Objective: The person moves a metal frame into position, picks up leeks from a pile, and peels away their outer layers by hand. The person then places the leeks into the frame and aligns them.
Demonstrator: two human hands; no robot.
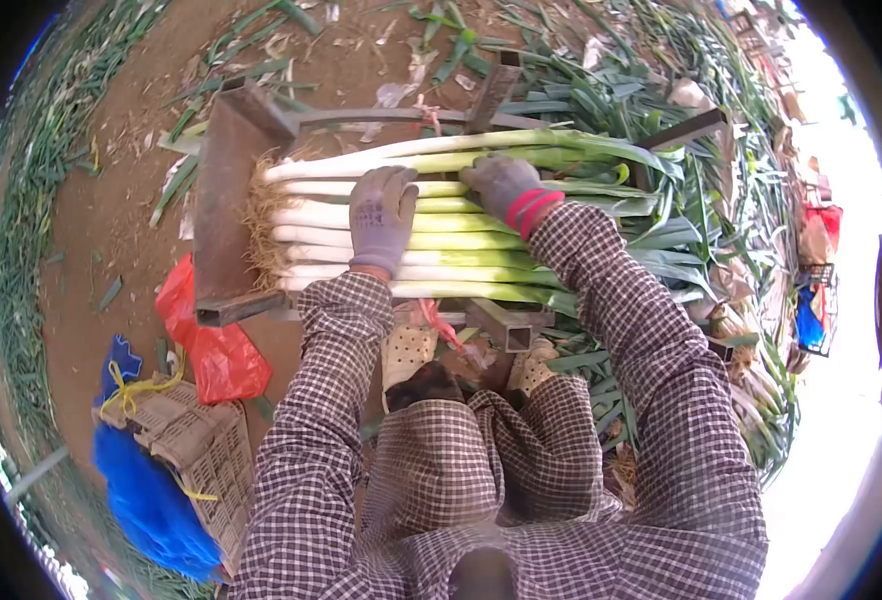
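Note:
A row of leeks [311, 215] lies side by side across a metal frame [223, 200], roots to the left and green tops to the right. My left hand [381, 212], in a grey glove, rests flat over the white stalks, thumb apart from the fingers. Further right, my right hand [504, 187], in a grey glove with a pink cuff, curls its fingers on a leek in the upper part of the row. Its fingertips are partly hidden. Pink-red ties [441, 325] hang at the frame's near edge.
On the left stand a plastic crate [211, 450], blue netting [151, 505] and a red plastic bag [216, 340]. Loose leek leaves [601, 95] pile up beyond and right of the frame. Metal posts [494, 90] jut up at its far side. Dark crates [816, 310] stand far right.

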